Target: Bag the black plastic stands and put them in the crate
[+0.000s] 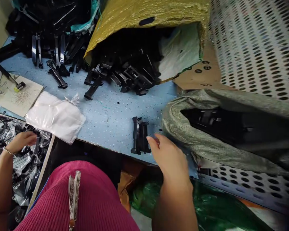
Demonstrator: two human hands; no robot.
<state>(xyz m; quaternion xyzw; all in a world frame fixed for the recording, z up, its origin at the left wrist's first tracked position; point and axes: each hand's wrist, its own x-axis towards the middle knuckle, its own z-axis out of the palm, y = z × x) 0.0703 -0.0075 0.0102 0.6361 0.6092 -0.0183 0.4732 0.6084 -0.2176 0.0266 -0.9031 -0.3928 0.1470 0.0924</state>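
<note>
Two slim black bar-like pieces with notched ends (pixel 140 134) stand side by side at the lower centre of the frame, near the front edge of the blue speckled desk (pixel 106 122). The right hand (pixel 170 157) is at their right side, thumb and forefinger slightly apart and not closed round anything — whether the thumb touches the nearer piece, I cannot tell. For a sure hold, the thumb and fingers would best span both pieces across the middle, keeping their ends level and clear of the desk edge.

The left hand (pixel 21 141), at the left of the frame, is over a tray of clear plastic-wrapped black items (pixel 21 160); its fingers are loosely curled — I cannot tell whether they hold one.

Farther out, a white folded plastic packet (pixel 55 115) overhangs the desk edge at left, a grey-green woven sack (pixel 175 112) lies at right, and a shiny yellow woven sack (pixel 154 9) opens onto more black pieces (pixel 132 78) at upper centre.
</note>
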